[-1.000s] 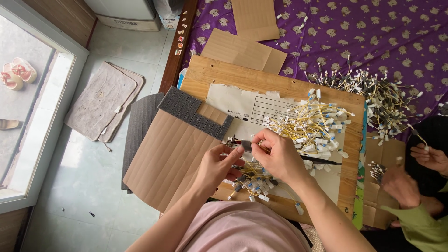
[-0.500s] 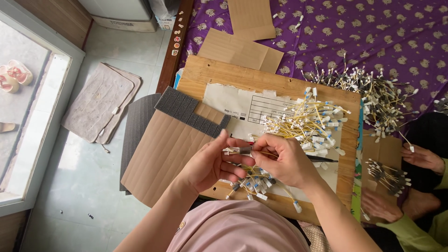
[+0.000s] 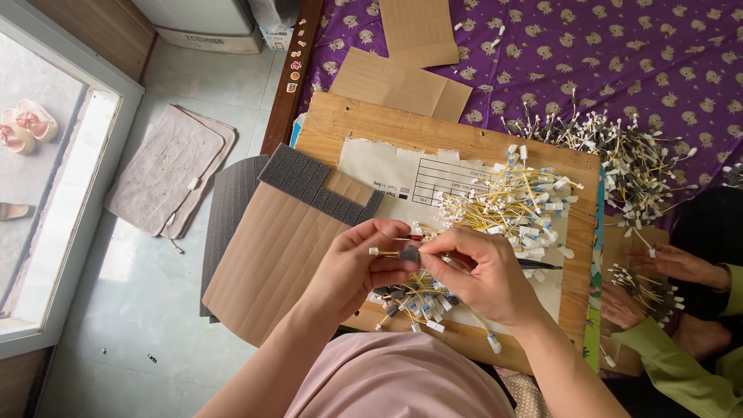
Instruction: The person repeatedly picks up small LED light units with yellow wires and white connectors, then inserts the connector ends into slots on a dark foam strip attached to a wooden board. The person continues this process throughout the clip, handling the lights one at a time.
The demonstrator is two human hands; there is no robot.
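Near the wooden board's (image 3: pixel 364 128) front edge, the left hand (image 3: pixel 352 267) and right hand (image 3: pixel 480 275) are pinching a small yellow wire (image 3: pixel 391 251); fingertips staying close to its sleeve should steady it. Farther back, a yellow wire pile (image 3: pixel 507 205) is lying.

Left hand (image 3: pixel 357 267) and right hand (image 3: pixel 480 271) meet fingertip to fingertip, each grip pinched closed.

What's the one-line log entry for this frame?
left hand: pinching small wire | right hand: on same wire | yellow wire pile: on wooden board
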